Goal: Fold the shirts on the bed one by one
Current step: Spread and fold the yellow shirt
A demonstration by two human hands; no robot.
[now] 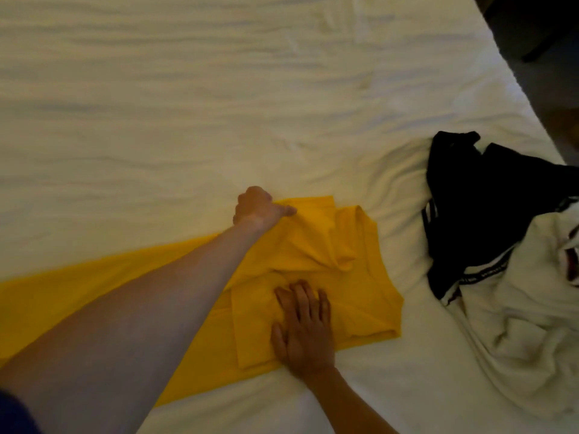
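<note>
While the yellow shirt (297, 245) is lying spread across the near part of the bed (188, 104), I am working on it with both hands. Its long body is trailing off to the left of the folded part, running out toward the left edge of the view under my left forearm. My left hand (258, 208) is reaching over to the far edge of the yellow shirt, clenched around a bunch of its fabric, thumb pointing right along the cloth; the knuckles are turned away from me, so I cannot tell how much cloth the fingers are gripping. Just to the right of that hand, the shirt is rumpling into folds, with a sleeve or flap doubled over on top. Nearer to me, my right hand (302, 327) is lying flat and released on the yellow shirt, palm down, fingers spread and pointing away from me, pressing a folded panel against the bed. Its heel is sitting at the shirt's near edge, where yellow is meeting white sheet. To the right of the yellow shirt, apart from it across a strip of bare sheet, a black garment (476, 198) is lying crumpled, and a white garment (517, 324) with dark striped trim is piling against it on its near side, overlapping its edge.
</note>
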